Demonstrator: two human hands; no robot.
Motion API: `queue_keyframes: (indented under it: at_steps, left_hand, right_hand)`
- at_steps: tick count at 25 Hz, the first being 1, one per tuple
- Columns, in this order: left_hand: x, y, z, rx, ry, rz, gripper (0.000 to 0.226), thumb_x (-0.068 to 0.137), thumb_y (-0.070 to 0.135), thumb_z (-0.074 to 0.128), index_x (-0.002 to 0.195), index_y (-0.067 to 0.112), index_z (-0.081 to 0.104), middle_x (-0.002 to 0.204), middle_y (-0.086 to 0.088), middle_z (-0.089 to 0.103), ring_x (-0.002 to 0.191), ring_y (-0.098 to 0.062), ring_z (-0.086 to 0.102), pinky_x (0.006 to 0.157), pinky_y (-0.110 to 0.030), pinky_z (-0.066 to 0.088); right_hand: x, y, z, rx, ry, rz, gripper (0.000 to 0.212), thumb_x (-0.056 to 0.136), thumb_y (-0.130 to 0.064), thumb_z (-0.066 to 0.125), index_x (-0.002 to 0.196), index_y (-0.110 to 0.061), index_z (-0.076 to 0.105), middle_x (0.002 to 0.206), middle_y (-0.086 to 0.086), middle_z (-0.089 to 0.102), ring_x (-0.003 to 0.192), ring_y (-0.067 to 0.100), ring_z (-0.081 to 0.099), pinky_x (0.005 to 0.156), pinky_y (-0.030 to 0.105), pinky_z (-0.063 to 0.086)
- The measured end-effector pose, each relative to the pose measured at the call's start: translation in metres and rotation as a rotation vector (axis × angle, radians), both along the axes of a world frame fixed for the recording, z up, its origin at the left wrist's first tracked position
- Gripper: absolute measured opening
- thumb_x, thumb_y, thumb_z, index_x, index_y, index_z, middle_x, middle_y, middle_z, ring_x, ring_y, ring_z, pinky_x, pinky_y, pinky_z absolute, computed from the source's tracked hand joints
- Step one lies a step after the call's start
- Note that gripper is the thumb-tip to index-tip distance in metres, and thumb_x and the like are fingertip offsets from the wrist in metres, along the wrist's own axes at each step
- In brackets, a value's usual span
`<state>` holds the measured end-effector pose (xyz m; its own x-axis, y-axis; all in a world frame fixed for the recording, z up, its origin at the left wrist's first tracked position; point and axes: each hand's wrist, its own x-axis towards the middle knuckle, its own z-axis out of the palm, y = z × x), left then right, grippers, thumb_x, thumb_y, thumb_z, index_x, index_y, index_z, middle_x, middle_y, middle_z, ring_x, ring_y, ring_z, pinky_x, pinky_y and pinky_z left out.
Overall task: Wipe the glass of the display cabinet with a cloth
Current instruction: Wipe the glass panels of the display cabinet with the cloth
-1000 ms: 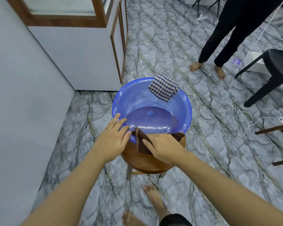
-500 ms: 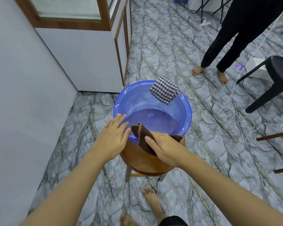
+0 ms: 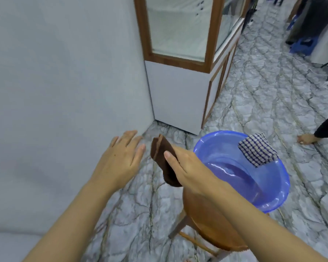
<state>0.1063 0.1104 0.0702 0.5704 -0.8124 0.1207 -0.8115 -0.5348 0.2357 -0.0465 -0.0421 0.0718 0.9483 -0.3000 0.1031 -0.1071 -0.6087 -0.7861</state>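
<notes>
Up comes the brown cloth (image 3: 160,157), off the stool where it lay a second ago and out to the left, over the floor (image 3: 140,214). The right hand (image 3: 187,169) grips it, thumb pressed on top, pinching it against the fingers behind. The left hand (image 3: 119,159) hovers just beside it, fingers (image 3: 130,139) straight and spread, holding nothing, near the grey wall (image 3: 64,72). Under the right forearm, the round wooden stool (image 3: 203,220) carries the blue basin (image 3: 271,203), water inside, a checked cloth (image 3: 257,150) draped over its far rim. Beyond, the display cabinet (image 3: 178,95) stands against the wall, its glass (image 3: 178,25) well apart from the brown cloth. Far right, another person's bare foot (image 3: 307,138).
</notes>
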Motion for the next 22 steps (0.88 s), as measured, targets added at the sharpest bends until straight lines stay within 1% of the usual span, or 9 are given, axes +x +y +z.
queue_keyframes:
  at_steps: [2, 4, 5, 7, 9, 12, 17, 20, 22]
  left_hand:
    - [0.006, 0.039, 0.016, 0.014, -0.027, 0.135, 0.073, 0.098, 0.054, 0.006, 0.146, 0.017, 0.046, 0.159, 0.002, 0.037, 0.149, -0.012, 0.028, 0.122, -0.034, 0.015]
    - [0.006, 0.074, 0.030, 0.035, -0.038, 0.258, 0.073, 0.098, 0.056, 0.007, 0.149, 0.019, 0.044, 0.159, 0.004, 0.037, 0.148, -0.012, 0.030, 0.123, -0.034, 0.016]
    - [0.003, 0.096, 0.037, 0.036, -0.048, 0.342, 0.071, 0.098, 0.055, 0.008, 0.149, 0.021, 0.043, 0.159, 0.005, 0.038, 0.147, -0.013, 0.032, 0.122, -0.035, 0.018]
    - [-0.001, 0.141, 0.052, 0.024, -0.092, 0.522, 0.069, 0.099, 0.055, 0.011, 0.147, 0.020, 0.046, 0.156, 0.004, 0.042, 0.143, -0.016, 0.040, 0.120, -0.036, 0.025]
    - [-0.004, 0.189, 0.070, 0.039, -0.178, 0.676, 0.071, 0.098, 0.055, 0.012, 0.143, 0.018, 0.051, 0.152, 0.001, 0.048, 0.137, -0.019, 0.047, 0.116, -0.038, 0.032]
    - [-0.009, 0.258, 0.098, 0.091, -0.348, 0.868, 0.062, 0.101, 0.049, 0.020, 0.135, 0.014, 0.058, 0.143, -0.005, 0.057, 0.130, -0.024, 0.055, 0.110, -0.043, 0.040]
    - [-0.017, 0.353, 0.158, 0.167, -0.563, 1.134, 0.059, 0.102, 0.045, 0.025, 0.138, 0.011, 0.057, 0.147, -0.010, 0.054, 0.140, -0.028, 0.048, 0.116, -0.051, 0.036]
    - [-0.020, 0.390, 0.196, 0.226, -0.690, 1.258, 0.058, 0.103, 0.042, 0.025, 0.139, 0.010, 0.056, 0.149, -0.012, 0.052, 0.142, -0.029, 0.045, 0.117, -0.051, 0.032]
    - [-0.022, 0.403, 0.221, 0.259, -0.767, 1.327, 0.057, 0.103, 0.041, 0.025, 0.140, 0.009, 0.055, 0.151, -0.014, 0.050, 0.144, -0.030, 0.043, 0.118, -0.051, 0.032]
  right_hand:
    - [0.034, 0.019, 0.010, -0.010, -0.042, 0.122, 0.037, 0.110, -0.025, 0.038, 0.075, -0.037, 0.035, 0.071, -0.014, 0.044, 0.071, -0.007, 0.049, 0.068, 0.013, 0.034]
    - [0.063, 0.038, 0.016, -0.013, -0.055, 0.234, 0.033, 0.111, -0.030, 0.036, 0.078, -0.037, 0.040, 0.073, -0.014, 0.047, 0.071, -0.005, 0.051, 0.067, 0.013, 0.035]
    - [0.079, 0.051, 0.020, -0.011, -0.059, 0.304, 0.031, 0.111, -0.032, 0.035, 0.082, -0.034, 0.045, 0.075, -0.014, 0.050, 0.071, -0.002, 0.051, 0.065, 0.015, 0.035]
    - [0.111, 0.084, 0.029, 0.008, -0.091, 0.441, 0.033, 0.110, -0.035, 0.034, 0.088, -0.020, 0.054, 0.077, -0.008, 0.056, 0.070, 0.005, 0.052, 0.063, 0.019, 0.035]
    - [0.140, 0.124, 0.042, 0.046, -0.138, 0.560, 0.037, 0.110, -0.035, 0.035, 0.088, -0.012, 0.054, 0.074, -0.004, 0.056, 0.066, 0.007, 0.050, 0.061, 0.021, 0.036]
    - [0.175, 0.196, 0.065, 0.160, -0.192, 0.711, 0.038, 0.110, -0.033, 0.037, 0.082, -0.011, 0.050, 0.071, -0.002, 0.054, 0.062, 0.008, 0.047, 0.060, 0.023, 0.037]
    - [0.225, 0.328, 0.117, 0.305, -0.296, 0.932, 0.038, 0.110, -0.030, 0.038, 0.084, -0.009, 0.056, 0.068, -0.002, 0.054, 0.059, 0.009, 0.049, 0.059, 0.024, 0.040]
    - [0.240, 0.400, 0.151, 0.397, -0.360, 1.025, 0.039, 0.110, -0.030, 0.037, 0.089, -0.005, 0.060, 0.073, 0.008, 0.060, 0.064, 0.017, 0.054, 0.062, 0.030, 0.044]
    - [0.242, 0.435, 0.173, 0.493, -0.406, 1.040, 0.039, 0.110, -0.030, 0.038, 0.082, -0.011, 0.058, 0.069, 0.002, 0.057, 0.061, 0.012, 0.052, 0.059, 0.024, 0.044]
